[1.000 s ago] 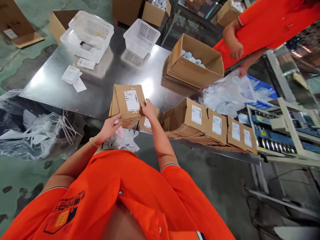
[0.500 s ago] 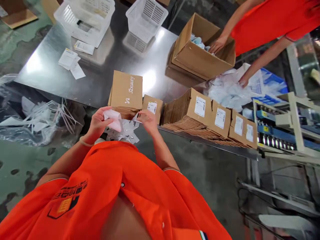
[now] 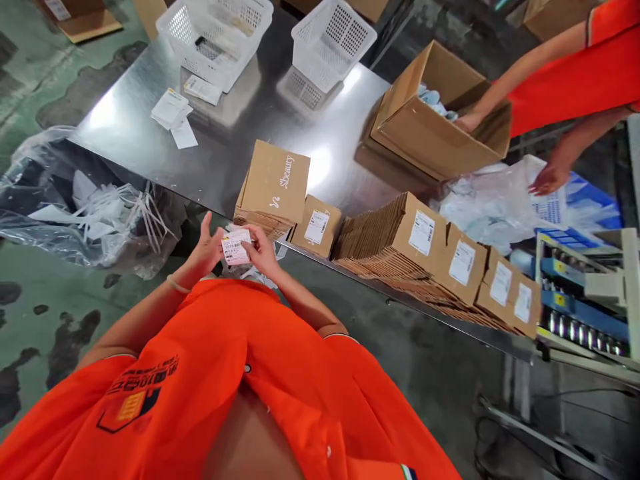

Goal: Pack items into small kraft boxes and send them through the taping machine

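A small white printed label (image 3: 236, 247) is held between my two hands in front of my body, its printed face up. My right hand (image 3: 263, 252) grips its right side, with the thumb lying on the face. At the label's left edge are the fingers of my left hand (image 3: 203, 253); its thumb points up, away from the paper, and its fingertips are partly hidden. White paper scraps (image 3: 250, 273) show below the hands. Just beyond, flat brown cartons (image 3: 275, 180) are stacked at the table edge, beside a smaller labelled carton (image 3: 316, 227).
Rows of labelled flat cartons (image 3: 400, 240) line the right table edge (image 3: 445, 319). White baskets (image 3: 330, 47) and loose slips (image 3: 171, 113) are at the back. A scrap-filled bag (image 3: 100, 207) stands left. A co-worker's hand (image 3: 473, 120) reaches into an open box (image 3: 425, 143).
My right hand has moved left from the smaller carton to the label, which now faces up, flat. My left thumb has lifted off the paper. The view has shifted left.
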Motion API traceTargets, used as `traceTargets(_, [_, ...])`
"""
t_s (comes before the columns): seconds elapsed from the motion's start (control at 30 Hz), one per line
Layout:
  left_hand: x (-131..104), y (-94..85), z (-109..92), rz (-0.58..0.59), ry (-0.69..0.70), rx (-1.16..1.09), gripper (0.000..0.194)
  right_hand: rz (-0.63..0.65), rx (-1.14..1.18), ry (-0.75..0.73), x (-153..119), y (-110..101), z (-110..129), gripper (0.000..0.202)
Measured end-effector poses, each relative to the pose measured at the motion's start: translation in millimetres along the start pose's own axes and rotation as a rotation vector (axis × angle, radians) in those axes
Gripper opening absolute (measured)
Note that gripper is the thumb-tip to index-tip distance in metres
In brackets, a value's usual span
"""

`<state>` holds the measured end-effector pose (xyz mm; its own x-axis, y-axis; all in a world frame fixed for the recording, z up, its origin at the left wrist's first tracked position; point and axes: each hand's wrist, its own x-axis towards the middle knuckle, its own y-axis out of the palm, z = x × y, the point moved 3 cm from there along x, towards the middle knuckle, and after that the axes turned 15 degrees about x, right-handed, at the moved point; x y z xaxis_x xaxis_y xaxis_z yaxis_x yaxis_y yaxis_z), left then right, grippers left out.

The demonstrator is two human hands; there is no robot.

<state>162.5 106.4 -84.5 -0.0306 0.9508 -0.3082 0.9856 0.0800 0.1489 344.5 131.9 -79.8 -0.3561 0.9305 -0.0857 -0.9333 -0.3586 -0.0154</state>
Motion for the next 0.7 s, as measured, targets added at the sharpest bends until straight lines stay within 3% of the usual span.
traceTargets(0.1, [-6.9,16.7,-0.6,0.064,0.019,0.028,0.098,-0.002,-0.065,-0.01,1.0,-4.6,8.4,0.035])
traceTargets(0.27, [6.8,32.7,-6.0,0.036,-0.01,0.072,0.076,-0.053,-0.123,-0.01,-1.1,-24.4,13.7,0.032])
traceTargets(0.43, [7.9,45.7,-11.1,-0.029,-0.005,0.209,0.071,-0.183,-0.257,-0.06,-17.5,-34.5,18.7,0.023])
traceTargets(0.53, [8.2,48.7,-16.2,-0.025,0.002,0.251,0.073,-0.191,-0.381,-0.126,-30.5,-34.8,31.0,0.019])
traceTargets(0.63, [7.9,50.6,-20.5,0.094,-0.037,0.237,0.069,-0.266,-0.443,-0.221,-24.7,-49.9,60.0,0.018])
traceTargets(0.7, [6.1,54.8,-21.8,0.217,-0.076,0.235,0.066,-0.362,-0.472,-0.265,0.5,-72.2,86.1,0.016])
